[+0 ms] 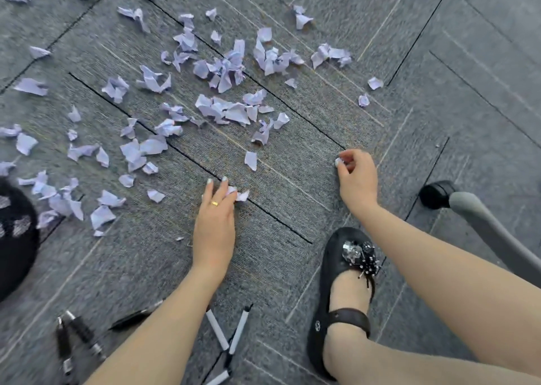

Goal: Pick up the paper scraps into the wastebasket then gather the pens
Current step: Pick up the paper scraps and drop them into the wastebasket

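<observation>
Lilac paper scraps (222,71) everywhere; I see left hand (215,220) and right hand (355,177) each pinching one, risking drops before the lower-left wastebasket (14,238).

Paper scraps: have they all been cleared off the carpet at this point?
No, many paper scraps lie scattered over the carpet, and the left hand is touching one.

Left hand (215,209): palm down, arm outstretched, fingers curled over a scrap (241,195) on the carpet (292,162). Right hand (355,177): right of the left hand, fingertips pinched together, apparently on a small scrap.
</observation>
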A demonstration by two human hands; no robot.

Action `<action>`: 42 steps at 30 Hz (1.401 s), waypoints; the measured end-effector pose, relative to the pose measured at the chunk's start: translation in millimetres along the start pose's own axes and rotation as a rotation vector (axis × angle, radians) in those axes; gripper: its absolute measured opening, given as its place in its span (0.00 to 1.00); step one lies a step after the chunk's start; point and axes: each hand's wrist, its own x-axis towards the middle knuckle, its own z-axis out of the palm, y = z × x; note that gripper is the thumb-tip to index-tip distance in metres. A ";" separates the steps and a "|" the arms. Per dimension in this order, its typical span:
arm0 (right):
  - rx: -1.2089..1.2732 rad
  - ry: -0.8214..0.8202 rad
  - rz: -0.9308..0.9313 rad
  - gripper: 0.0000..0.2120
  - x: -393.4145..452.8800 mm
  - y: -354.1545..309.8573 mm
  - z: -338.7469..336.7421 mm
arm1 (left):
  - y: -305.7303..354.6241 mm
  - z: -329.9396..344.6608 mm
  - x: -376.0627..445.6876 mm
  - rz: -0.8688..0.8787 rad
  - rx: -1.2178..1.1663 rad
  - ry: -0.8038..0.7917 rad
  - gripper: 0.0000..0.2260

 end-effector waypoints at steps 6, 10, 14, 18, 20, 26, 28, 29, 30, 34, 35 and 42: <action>-0.036 -0.072 -0.036 0.04 10.5 9.9 -7.9 | 24.6 2.6 23.1 0.041 -0.066 0.073 0.10; 0.100 -0.051 -0.018 0.03 14.1 5.4 -8.5 | 45.9 -3.9 43.1 0.010 -0.129 0.103 0.10; 0.209 0.017 0.027 0.03 29.5 -1.3 -6.1 | 45.1 -17.1 45.6 -0.012 -0.102 0.059 0.08; 0.303 0.123 0.095 0.03 43.0 -8.0 3.2 | 31.6 -9.0 32.0 0.128 0.309 -0.083 0.13; 0.321 0.144 0.093 0.04 46.0 -8.9 4.3 | 20.8 2.2 22.7 0.260 0.544 -0.119 0.18; 0.084 0.212 0.046 0.11 70.2 -19.0 -12.9 | 22.2 2.9 28.0 0.427 0.709 -0.053 0.05; -0.023 0.214 0.034 0.14 89.3 -18.8 -17.9 | 31.8 -0.3 30.7 0.299 0.664 -0.133 0.08; -0.083 0.201 0.026 0.18 98.0 -18.0 -20.5 | 35.7 -2.5 32.5 0.199 0.612 -0.162 0.09; -0.143 0.181 0.019 0.22 106.7 -15.5 -22.0 | 39.6 -5.2 35.7 0.118 0.534 -0.157 0.10; -0.320 0.116 -0.032 0.22 129.4 -8.2 -25.0 | 49.0 -9.3 61.2 0.062 0.411 -0.108 0.21; -0.344 0.100 -0.050 0.19 131.6 -8.6 -24.2 | 51.4 -10.1 68.9 0.071 0.427 -0.134 0.21; -0.207 0.123 -0.071 0.10 139.3 -12.7 -22.6 | 57.8 3.4 78.5 0.019 0.394 -0.225 0.17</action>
